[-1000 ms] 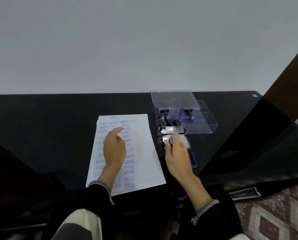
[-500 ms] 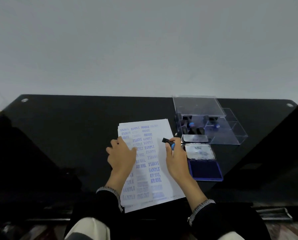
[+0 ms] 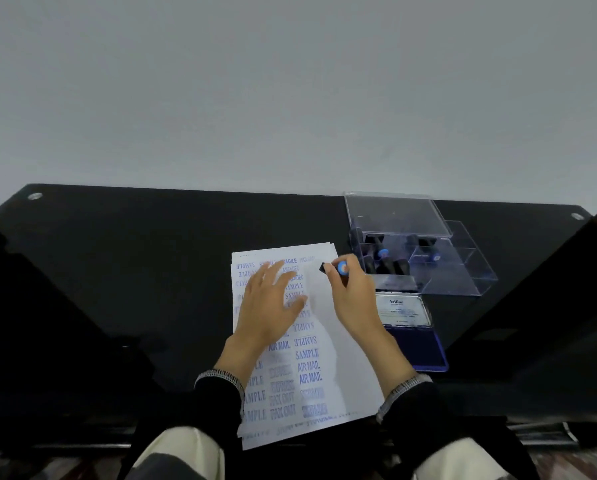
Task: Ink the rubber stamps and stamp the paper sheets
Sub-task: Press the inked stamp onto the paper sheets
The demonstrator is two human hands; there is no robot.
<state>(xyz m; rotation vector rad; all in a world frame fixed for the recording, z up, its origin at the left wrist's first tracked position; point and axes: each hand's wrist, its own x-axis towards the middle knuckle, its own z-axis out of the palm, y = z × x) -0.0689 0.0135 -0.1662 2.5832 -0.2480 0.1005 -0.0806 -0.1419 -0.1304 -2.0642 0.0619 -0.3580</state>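
Observation:
A stack of white paper sheets (image 3: 345, 368) lies on the black table, its top sheet covered with blue stamp prints. My left hand (image 3: 272, 306) rests flat on the upper left part of the sheet, fingers spread. My right hand (image 3: 354, 299) grips a black rubber stamp with a blue cap (image 3: 336, 268) over the sheet's upper right corner. The open blue ink pad (image 3: 428, 348) lies just right of the paper, its lid folded back. Whether the stamp touches the paper cannot be told.
A clear plastic box (image 3: 463, 268) with its lid raised stands behind the ink pad and holds several more black stamps. The glossy black table (image 3: 134, 271) stretches left to a grey wall. The near table edge runs below my sleeves.
My right hand lifted the stamp off the ink pad and carried it left to the sheet's upper right corner. My left hand spread flat on the paper. The view shifted left.

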